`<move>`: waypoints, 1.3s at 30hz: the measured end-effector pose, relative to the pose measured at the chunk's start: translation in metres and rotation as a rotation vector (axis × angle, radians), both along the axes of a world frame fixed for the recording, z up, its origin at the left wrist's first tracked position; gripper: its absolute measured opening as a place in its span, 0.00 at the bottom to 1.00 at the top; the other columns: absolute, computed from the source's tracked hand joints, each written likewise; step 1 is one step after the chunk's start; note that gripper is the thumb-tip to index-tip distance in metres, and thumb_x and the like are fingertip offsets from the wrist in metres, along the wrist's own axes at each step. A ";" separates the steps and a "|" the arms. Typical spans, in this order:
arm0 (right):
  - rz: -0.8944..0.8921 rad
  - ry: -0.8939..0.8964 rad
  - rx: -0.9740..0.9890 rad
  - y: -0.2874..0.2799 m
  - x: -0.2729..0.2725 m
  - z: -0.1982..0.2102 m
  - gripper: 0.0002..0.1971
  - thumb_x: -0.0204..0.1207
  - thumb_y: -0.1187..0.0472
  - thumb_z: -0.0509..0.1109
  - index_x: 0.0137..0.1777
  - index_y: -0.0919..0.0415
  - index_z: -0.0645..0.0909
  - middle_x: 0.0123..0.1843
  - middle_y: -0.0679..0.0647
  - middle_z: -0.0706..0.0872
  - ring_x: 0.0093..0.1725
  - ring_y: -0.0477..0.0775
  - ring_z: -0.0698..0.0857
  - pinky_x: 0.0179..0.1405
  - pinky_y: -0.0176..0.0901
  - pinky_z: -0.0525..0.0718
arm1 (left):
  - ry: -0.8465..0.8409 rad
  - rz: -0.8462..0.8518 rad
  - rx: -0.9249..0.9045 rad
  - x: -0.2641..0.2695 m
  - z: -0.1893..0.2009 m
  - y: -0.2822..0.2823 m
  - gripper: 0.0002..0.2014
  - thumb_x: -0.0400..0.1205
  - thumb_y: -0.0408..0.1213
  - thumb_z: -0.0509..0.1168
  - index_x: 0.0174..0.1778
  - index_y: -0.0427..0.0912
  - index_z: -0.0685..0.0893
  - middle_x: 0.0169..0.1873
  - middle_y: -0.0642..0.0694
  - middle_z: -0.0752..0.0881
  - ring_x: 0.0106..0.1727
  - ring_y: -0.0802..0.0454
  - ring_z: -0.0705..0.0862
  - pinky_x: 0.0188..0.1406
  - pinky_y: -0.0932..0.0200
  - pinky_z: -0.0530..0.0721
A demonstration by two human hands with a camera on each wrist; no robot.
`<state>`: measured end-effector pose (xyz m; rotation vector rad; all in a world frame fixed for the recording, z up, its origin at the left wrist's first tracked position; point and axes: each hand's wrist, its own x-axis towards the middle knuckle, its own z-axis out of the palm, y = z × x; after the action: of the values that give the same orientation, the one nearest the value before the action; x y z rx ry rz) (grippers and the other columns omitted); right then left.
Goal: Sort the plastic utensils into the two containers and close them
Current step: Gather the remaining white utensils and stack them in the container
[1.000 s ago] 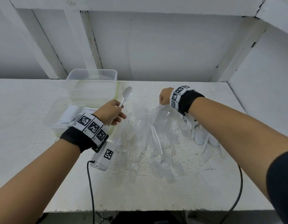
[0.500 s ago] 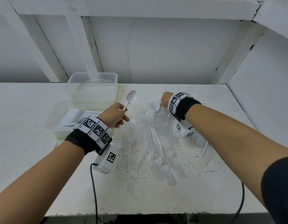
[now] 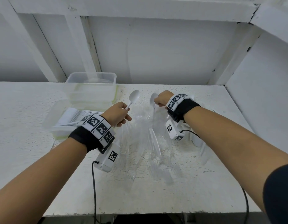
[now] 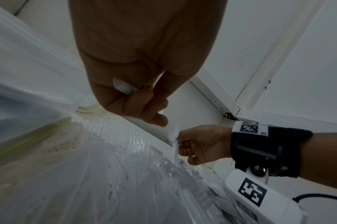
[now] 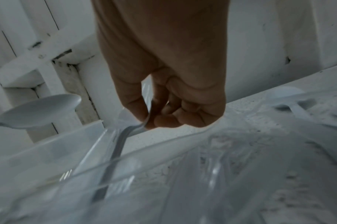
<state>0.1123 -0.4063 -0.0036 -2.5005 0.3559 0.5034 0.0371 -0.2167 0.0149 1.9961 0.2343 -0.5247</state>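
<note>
My left hand (image 3: 118,114) grips the handle of a white plastic spoon (image 3: 134,97), bowl up and tilted to the far right; the handle's end (image 4: 123,88) shows in my fist. My right hand (image 3: 162,99) pinches a second white utensil (image 3: 153,99) just above the pile of clear plastic utensils (image 3: 148,143); whether it is a fork or a spoon I cannot tell. In the right wrist view its ribbed handle (image 5: 123,136) hangs from my right hand (image 5: 164,116). An open clear container (image 3: 91,78) stands at the back left. Nearer, a second container (image 3: 50,120) holds stacked white utensils (image 3: 75,116).
More white utensils (image 3: 199,142) lie on the table (image 3: 27,151) at the right, partly under my right forearm. The white wall's boards rise close behind the containers, and a side wall (image 3: 261,110) bounds the right. Camera cables hang over the table's front edge.
My right hand has lifted a white utensil out of the clear pile and brought it nearer the left hand's spoon. The left hand still holds its spoon, barely moved.
</note>
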 end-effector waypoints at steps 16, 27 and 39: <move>-0.170 -0.178 0.529 -0.012 -0.024 0.006 0.12 0.77 0.60 0.71 0.55 0.64 0.76 0.47 0.59 0.81 0.34 0.49 0.82 0.35 0.42 0.85 | -0.049 -0.019 0.013 0.003 -0.009 -0.026 0.06 0.84 0.31 0.52 0.53 0.37 0.74 0.31 0.45 0.80 0.26 0.52 0.67 0.22 0.63 0.63; -0.451 -0.244 0.871 -0.024 -0.025 0.025 0.19 0.85 0.61 0.50 0.74 0.64 0.63 0.37 0.60 0.84 0.39 0.59 0.87 0.47 0.59 0.87 | -0.084 0.006 0.039 0.018 -0.023 -0.041 0.07 0.83 0.29 0.53 0.47 0.35 0.76 0.29 0.44 0.74 0.26 0.52 0.66 0.24 0.63 0.62; -0.676 -0.221 0.881 -0.067 -0.044 0.018 0.07 0.84 0.58 0.53 0.57 0.54 0.70 0.33 0.55 0.73 0.28 0.49 0.72 0.27 0.39 0.74 | -0.225 -0.424 0.670 0.042 -0.050 -0.073 0.18 0.79 0.51 0.65 0.33 0.40 0.74 0.26 0.49 0.73 0.26 0.56 0.71 0.23 0.63 0.64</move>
<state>0.0683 -0.4731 0.0145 -1.4429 0.6747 0.0593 0.0794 -0.2900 -0.0355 2.7632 -0.1887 -0.5196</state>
